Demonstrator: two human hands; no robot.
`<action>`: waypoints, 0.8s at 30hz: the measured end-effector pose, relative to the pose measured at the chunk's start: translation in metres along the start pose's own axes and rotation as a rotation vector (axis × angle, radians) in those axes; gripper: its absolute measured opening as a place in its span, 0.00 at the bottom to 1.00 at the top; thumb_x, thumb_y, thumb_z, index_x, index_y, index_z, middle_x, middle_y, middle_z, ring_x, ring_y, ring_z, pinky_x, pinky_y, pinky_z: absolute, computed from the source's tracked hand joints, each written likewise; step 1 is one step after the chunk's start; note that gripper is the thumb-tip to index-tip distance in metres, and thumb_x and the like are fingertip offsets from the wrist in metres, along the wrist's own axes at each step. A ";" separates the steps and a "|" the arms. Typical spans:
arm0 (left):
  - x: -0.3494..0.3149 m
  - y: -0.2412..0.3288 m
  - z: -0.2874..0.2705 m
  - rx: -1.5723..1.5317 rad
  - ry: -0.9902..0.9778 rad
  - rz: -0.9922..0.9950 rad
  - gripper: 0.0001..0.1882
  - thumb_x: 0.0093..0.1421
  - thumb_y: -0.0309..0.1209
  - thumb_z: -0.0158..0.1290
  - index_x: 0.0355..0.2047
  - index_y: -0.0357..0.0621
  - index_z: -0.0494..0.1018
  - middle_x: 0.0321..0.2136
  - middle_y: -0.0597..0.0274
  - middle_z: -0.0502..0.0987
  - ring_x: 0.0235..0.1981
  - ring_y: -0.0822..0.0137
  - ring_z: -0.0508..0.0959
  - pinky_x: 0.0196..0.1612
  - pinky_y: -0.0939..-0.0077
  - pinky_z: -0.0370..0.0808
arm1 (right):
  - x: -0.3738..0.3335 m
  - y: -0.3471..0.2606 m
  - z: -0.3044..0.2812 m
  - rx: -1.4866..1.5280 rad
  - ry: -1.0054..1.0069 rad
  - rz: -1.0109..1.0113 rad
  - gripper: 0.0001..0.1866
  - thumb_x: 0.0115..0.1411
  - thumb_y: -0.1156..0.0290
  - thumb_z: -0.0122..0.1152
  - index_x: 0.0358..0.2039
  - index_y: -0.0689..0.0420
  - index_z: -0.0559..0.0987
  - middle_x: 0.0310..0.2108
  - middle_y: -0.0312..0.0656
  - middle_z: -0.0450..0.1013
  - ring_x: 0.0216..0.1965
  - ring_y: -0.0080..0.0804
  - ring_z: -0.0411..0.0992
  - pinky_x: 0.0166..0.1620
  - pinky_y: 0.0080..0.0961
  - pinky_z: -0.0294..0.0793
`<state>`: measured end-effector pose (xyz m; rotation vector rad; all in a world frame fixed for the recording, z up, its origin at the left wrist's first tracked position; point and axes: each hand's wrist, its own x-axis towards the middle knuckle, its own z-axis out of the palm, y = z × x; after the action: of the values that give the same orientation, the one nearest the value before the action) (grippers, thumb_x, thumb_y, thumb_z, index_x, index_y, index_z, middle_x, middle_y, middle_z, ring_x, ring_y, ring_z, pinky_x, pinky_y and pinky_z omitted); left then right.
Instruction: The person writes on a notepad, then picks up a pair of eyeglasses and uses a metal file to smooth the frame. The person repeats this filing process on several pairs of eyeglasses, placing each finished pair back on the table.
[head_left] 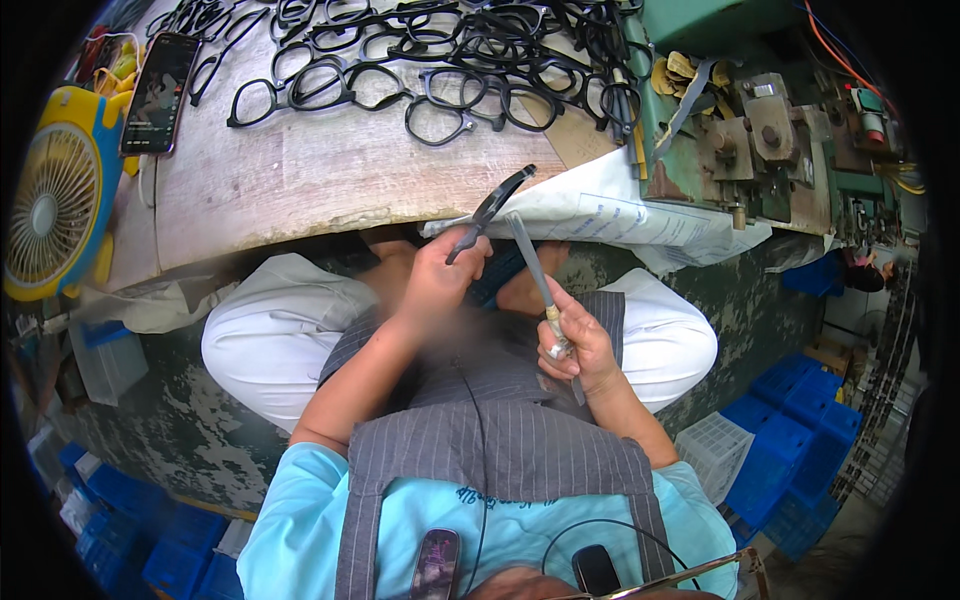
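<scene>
My left hand (440, 277) is closed round a black eyeglass frame (492, 208), held tilted just off the table's front edge. To its right, my right hand (577, 345) grips a flat metal file (530, 262) by its pale, wrapped handle. The file points up and away, its tip close to the eyeglass frame but seemingly apart from it. On the table beyond, many more black eyeglass frames (370, 88) lie in a loose heap without lenses that I can make out.
A worn wooden table (250, 185) spans the front, with a white plastic sheet (590, 215) over its edge. At left are a yellow-blue fan (60, 200) and a phone (160, 95). A green metal machine (740, 140) stands right. Blue crates (775, 460) sit on the floor.
</scene>
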<state>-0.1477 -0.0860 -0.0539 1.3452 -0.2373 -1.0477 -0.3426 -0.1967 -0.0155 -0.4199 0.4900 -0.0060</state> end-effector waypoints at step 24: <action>0.008 -0.012 0.007 0.617 0.252 0.390 0.06 0.53 0.18 0.51 0.33 0.35 0.74 0.26 0.47 0.76 0.28 0.52 0.77 0.33 0.69 0.73 | -0.002 -0.007 0.048 -2.074 0.164 -0.642 0.35 0.49 0.82 0.59 0.60 0.51 0.70 0.18 0.39 0.57 0.16 0.35 0.63 0.22 0.30 0.69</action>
<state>-0.1542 -0.0949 -0.0654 1.8702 -0.6416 -0.4768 -0.3217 -0.1845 0.0262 -2.6123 0.3359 -0.1629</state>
